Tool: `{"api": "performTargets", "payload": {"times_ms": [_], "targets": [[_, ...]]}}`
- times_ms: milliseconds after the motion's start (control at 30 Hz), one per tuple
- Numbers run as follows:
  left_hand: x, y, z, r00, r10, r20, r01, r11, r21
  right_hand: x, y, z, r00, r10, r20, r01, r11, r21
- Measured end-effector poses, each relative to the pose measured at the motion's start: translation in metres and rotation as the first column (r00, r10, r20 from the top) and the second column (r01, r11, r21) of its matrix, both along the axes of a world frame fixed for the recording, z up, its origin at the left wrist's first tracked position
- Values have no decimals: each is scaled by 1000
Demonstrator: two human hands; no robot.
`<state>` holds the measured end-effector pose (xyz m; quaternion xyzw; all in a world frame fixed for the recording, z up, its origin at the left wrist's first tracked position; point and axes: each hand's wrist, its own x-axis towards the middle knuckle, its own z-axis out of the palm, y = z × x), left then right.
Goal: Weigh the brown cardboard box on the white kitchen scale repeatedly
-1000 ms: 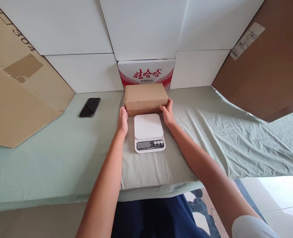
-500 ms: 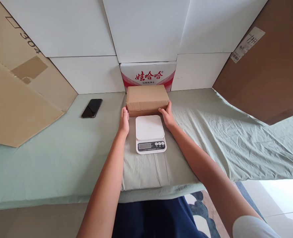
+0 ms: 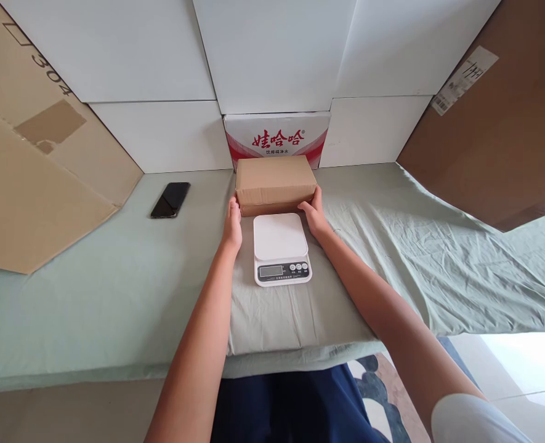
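The plain brown rectangular cardboard box [image 3: 276,183] sits on the green-sheeted tabletop [image 3: 115,289], just behind the white digital kitchen scale [image 3: 281,248]; the left hand [image 3: 232,224] and right hand [image 3: 315,215] clamp its two ends, fingers pressed against the cardboard.

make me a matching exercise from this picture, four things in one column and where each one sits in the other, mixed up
Things
1. cardboard box
2. kitchen scale
3. black phone
4. water carton with red print

Places
A. lying alone on the green sheet, left of the hands
B. standing against the white panels, behind the brown box
C. between the left hand and the right hand, one at each end
D. nearest the person, between the two forearms, display facing them

Pairs: 1-C, 2-D, 3-A, 4-B
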<state>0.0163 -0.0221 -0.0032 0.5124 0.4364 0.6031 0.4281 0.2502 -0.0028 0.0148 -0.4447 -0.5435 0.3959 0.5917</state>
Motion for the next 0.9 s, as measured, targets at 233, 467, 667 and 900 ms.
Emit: {"api": "performTargets", "payload": {"times_ms": [233, 467, 667, 900], "targets": [[-10, -1, -1, 996, 84, 10, -83, 996, -44, 9, 1, -10, 986, -105, -128, 99, 994, -55], [-8, -2, -1, 996, 83, 26, -81, 994, -78, 11, 0, -12, 996, -66, -63, 66, 998, -16], [0, -2, -2, 999, 30, 10, -30, 999, -29, 9, 1, -13, 999, -39, -7, 39, 999, -5], [-4, -3, -7, 999, 13, -44, -17, 996, -93, 6, -3, -9, 995, -53, 80, 56, 998, -36]]}}
